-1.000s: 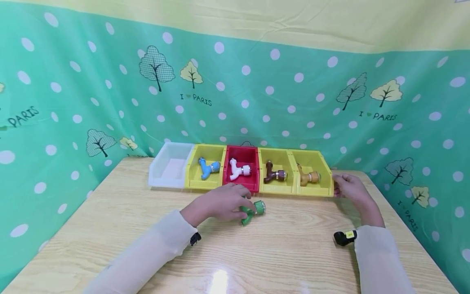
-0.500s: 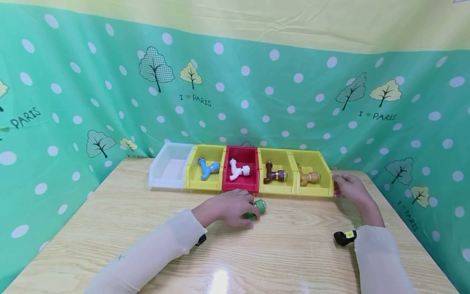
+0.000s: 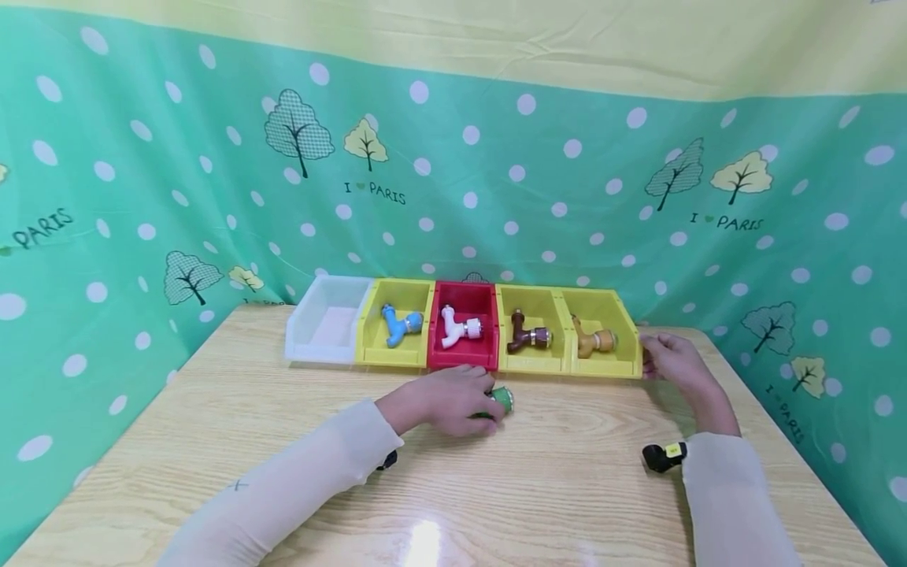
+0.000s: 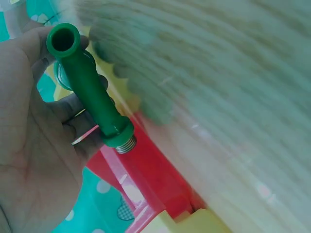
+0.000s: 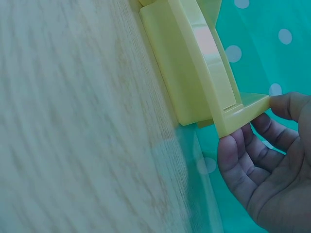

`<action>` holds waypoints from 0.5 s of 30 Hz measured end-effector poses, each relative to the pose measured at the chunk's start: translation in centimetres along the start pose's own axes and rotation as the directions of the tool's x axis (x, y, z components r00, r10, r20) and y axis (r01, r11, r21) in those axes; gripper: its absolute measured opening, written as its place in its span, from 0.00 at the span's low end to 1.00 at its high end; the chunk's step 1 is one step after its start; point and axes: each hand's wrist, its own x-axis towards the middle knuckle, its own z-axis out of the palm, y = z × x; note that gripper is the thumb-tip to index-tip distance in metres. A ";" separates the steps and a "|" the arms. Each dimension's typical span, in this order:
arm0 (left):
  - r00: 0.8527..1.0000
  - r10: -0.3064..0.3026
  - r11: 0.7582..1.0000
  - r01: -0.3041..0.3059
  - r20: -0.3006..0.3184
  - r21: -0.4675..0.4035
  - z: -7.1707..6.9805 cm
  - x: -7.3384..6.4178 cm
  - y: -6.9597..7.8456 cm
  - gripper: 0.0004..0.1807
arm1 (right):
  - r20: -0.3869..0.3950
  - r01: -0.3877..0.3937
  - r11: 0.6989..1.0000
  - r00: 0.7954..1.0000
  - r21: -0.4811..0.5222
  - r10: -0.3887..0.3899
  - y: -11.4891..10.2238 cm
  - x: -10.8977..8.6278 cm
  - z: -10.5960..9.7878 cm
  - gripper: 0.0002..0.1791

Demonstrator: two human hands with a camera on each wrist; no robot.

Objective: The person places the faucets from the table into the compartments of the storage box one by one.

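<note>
My left hand [image 3: 464, 400] is just in front of the red bin [image 3: 464, 364], its fingers and thumb round a green tap [image 3: 504, 399]. In the left wrist view the green tap [image 4: 92, 92] shows its open spout and threaded metal end, with the fingers [image 4: 73, 109] behind it. At the right end of the bin row, my right hand [image 3: 676, 364] grips the side of the last yellow bin [image 3: 606, 367]. The right wrist view has the fingertips [image 5: 231, 150] against that yellow bin's [image 5: 204, 63] outer wall and the thumb at its edge.
Along the back of the wooden table [image 3: 553, 472] runs a row of joined bins. A white bin [image 3: 322, 350] stands leftmost. Other bins hold a blue tap [image 3: 400, 327], a white tap [image 3: 460, 327], a brown tap [image 3: 527, 335] and an orange tap [image 3: 594, 340]. A dotted curtain [image 3: 468, 173] hangs behind.
My left hand has moved a little to the right and closed round the green tap, covering most of it. The right hand stays at the yellow bin's side.
</note>
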 end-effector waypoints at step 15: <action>0.994 0.073 0.989 -0.061 -0.082 0.137 -1.9 -0.9 -0.2 0.07 | 0.002 -0.002 1.000 1.000 0.004 0.002 -0.1 0.0 0.1 0.29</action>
